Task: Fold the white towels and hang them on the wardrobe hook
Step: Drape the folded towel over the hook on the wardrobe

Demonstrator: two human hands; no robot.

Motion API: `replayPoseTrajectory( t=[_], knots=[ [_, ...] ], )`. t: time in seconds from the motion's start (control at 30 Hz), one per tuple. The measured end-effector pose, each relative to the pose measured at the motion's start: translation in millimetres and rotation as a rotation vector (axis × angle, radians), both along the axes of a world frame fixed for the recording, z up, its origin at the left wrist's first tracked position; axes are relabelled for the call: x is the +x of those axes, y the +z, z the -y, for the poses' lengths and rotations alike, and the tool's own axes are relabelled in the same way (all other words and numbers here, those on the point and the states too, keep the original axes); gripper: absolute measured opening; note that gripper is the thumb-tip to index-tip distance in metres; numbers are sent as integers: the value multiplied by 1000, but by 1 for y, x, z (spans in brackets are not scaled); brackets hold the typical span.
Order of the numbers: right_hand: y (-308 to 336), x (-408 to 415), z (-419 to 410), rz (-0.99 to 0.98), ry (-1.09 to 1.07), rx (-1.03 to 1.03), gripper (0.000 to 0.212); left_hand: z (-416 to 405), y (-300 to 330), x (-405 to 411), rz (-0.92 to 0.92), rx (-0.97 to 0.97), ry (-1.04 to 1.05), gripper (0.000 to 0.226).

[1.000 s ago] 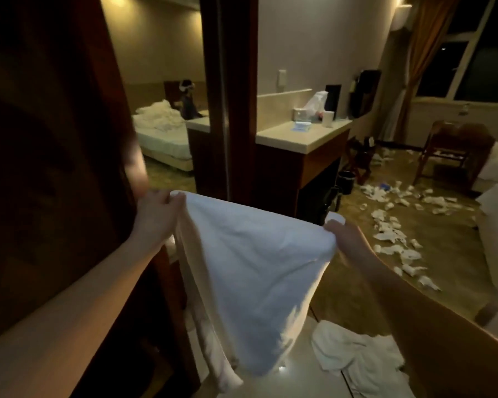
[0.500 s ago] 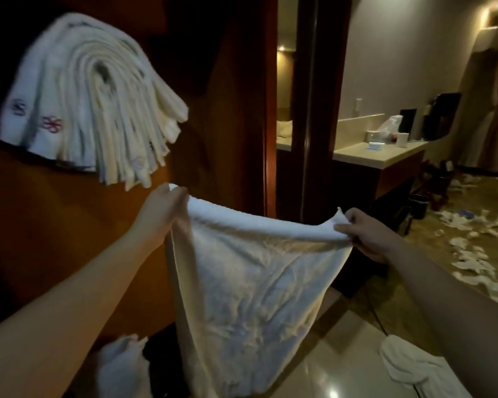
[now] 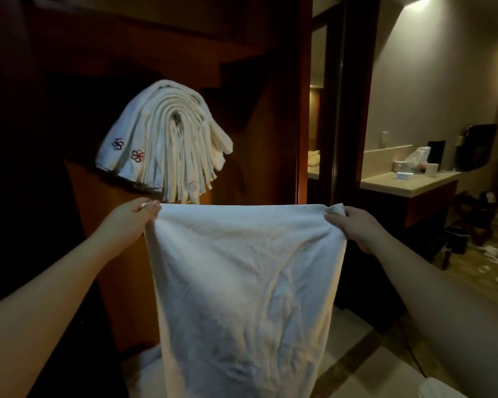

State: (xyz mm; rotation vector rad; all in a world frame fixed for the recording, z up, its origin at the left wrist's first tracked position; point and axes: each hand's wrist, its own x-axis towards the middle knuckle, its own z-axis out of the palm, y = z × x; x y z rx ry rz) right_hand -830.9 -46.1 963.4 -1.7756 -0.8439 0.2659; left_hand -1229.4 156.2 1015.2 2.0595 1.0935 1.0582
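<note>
Since half a second ago the view has swung left and up, so the stack (image 3: 167, 139) of folded towels on the hook (image 3: 178, 119) now sits near the middle, directly above the held towel (image 3: 242, 282). That towel's top edge, which sagged before, is now pulled straight and level between the hands, and the hands have risen closer to the stack.

Left hand (image 3: 128, 218) pinches the towel's upper left corner, fingers curled over the hem. Right hand (image 3: 354, 225) pinches the upper right corner, a tuft of cloth poking above its knuckles. Between them the towel hangs flat, facing the wardrobe (image 3: 270, 96), its lower end running out of view at the bottom.

My read: this is the spread-and-square step, with folding still to be done on this one. Next comes bringing the two corners together to halve it, keeping the edges matched, then draping it over the hook. That hook is already heavily loaded and almost buried in cloth, so the new towel must go on top without sliding off or dragging the others down.

More white cloth lies on the floor (image 3: 342, 354) at lower right and behind the towel's lower left.
</note>
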Motion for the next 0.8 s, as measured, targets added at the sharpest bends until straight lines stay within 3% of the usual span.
replayPoseTrajectory(
  t=[0.17, 0.27, 0.4, 0.63, 0.8],
  knots=[
    [9, -17, -3, 110, 28, -55, 38, 13, 8, -20, 302, -295, -48, 21],
    [11, -27, -1, -206, 161, 25, 33, 17, 8, -27, 355, -420, -58, 23],
    [5, -32, 6, -631, 222, 30, 47, 22, 3, -26, 439, -574, -12, 21],
    [-16, -62, 21, -1033, 398, 207, 48, 66, -5, 13, 640, -825, 86, 19],
    [-17, -101, 14, -1147, 384, 288, 53, 101, -17, 53, 766, -877, 104, 21]
  ],
)
